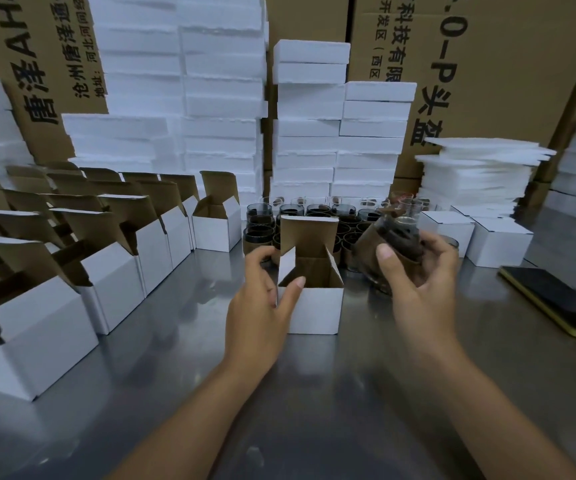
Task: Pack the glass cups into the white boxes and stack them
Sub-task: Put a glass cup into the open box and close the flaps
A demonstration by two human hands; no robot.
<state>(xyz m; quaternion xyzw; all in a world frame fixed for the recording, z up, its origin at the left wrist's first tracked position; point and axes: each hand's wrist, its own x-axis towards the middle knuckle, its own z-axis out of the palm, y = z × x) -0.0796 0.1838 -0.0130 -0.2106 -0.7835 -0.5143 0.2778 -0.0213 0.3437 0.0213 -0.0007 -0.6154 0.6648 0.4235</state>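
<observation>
Steel table (175, 358) across the whole lower frame, cut off on three sides. Behind it, brown cartons (508, 81), at least three, print cropped. Foam slab stacks (182, 81): about six columns, edges running together, no firm count. At left, open white boxes (113, 282) in rows, roughly a dozen, rear ones overlapped by their lids. At right, closed white boxes (499, 244): two clear, perhaps more behind. One phone (556, 299) near the right edge, partly cropped. One centre box (317, 310), lid up, on the table. Behind it, a cluster of glass cups (260, 221), too hidden to count. One held cup (388, 251), tilted, blurred, just right of the centre box. Hands apart: left hand (258, 303) gripping the centre box's left wall; right hand (421, 282) wrapped round the held cup.
</observation>
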